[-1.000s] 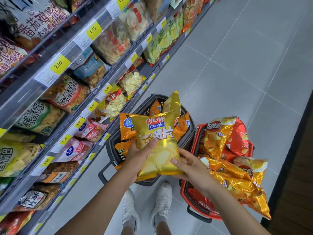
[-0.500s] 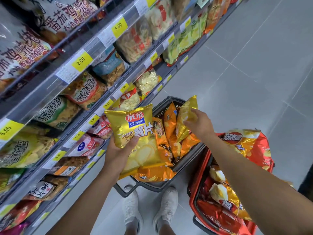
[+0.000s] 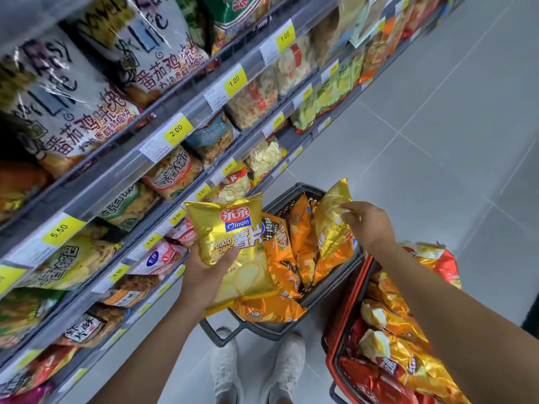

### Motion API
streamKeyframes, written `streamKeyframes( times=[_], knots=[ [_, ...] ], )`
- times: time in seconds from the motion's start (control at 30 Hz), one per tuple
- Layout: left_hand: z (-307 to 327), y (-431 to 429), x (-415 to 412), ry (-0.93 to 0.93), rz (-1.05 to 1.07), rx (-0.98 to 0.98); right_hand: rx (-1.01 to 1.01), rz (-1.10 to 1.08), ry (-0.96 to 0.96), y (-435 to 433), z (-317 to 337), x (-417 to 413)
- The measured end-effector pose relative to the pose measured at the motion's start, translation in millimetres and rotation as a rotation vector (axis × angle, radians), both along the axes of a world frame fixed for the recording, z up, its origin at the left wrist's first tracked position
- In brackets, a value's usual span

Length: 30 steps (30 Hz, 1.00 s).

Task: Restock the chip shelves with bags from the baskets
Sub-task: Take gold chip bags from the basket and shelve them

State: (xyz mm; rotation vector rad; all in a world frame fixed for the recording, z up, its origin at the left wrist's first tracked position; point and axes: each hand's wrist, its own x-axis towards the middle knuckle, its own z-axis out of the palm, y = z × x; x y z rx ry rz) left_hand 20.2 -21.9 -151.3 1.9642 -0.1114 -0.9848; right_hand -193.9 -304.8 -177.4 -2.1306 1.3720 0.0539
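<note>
My left hand (image 3: 208,271) grips a yellow Qinqin potato chip bag (image 3: 230,228) from below, holding it upright in front of the lower shelves. My right hand (image 3: 369,223) pinches the upper part of a second yellow chip bag (image 3: 331,220) that stands in the dark grey basket (image 3: 291,196) among several orange chip bags (image 3: 280,252). A red basket (image 3: 332,357) to the right holds several red and gold chip bags (image 3: 399,325). The chip shelves (image 3: 163,170) run along the left, full of snack bags.
Yellow price tags (image 3: 178,129) line the shelf edges. Large white snack bags (image 3: 73,91) fill the top shelf. My white shoes (image 3: 256,365) stand on the grey tiled floor (image 3: 437,126), which opens out to the right of the baskets.
My left hand took over the yellow bag alone and lifted it toward the shelves. My right hand let go, reached to the grey basket and took hold of a second yellow bag.
</note>
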Motion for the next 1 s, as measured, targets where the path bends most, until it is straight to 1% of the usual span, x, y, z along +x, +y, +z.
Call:
streamKeyframes(
  times=[0.17, 0.33, 0.43, 0.53, 0.7, 0.8, 0.9, 1.0],
  knots=[
    [40, -9, 6, 0.006, -0.075, -0.005, 0.006, -0.067, -0.111, 5, 86, -6],
    [98, -15, 7, -0.006, -0.157, -0.052, 0.002, -0.179, -0.155, 22, 179, -9],
    [135, -14, 10, 0.014, -0.174, -0.070, 0.014, -0.305, -0.234, 35, 233, -9],
    [174, -8, 12, 0.035, -0.213, -0.081, 0.089, -0.413, -0.365, 54, 277, -10],
    [235, 3, 11, 0.107, -0.328, -0.162, 0.164, -0.487, -0.528, 96, 347, -5],
    [265, 14, 8, 0.139, -0.389, -0.234, 0.150, -0.484, -0.624, 120, 383, 1],
    [293, 27, 6, 0.182, -0.399, -0.327, 0.131, -0.473, -0.667, 135, 415, 2],
    [314, 38, 5, 0.211, -0.395, -0.382, 0.130, -0.413, -0.701, 147, 445, 3]
  ],
)
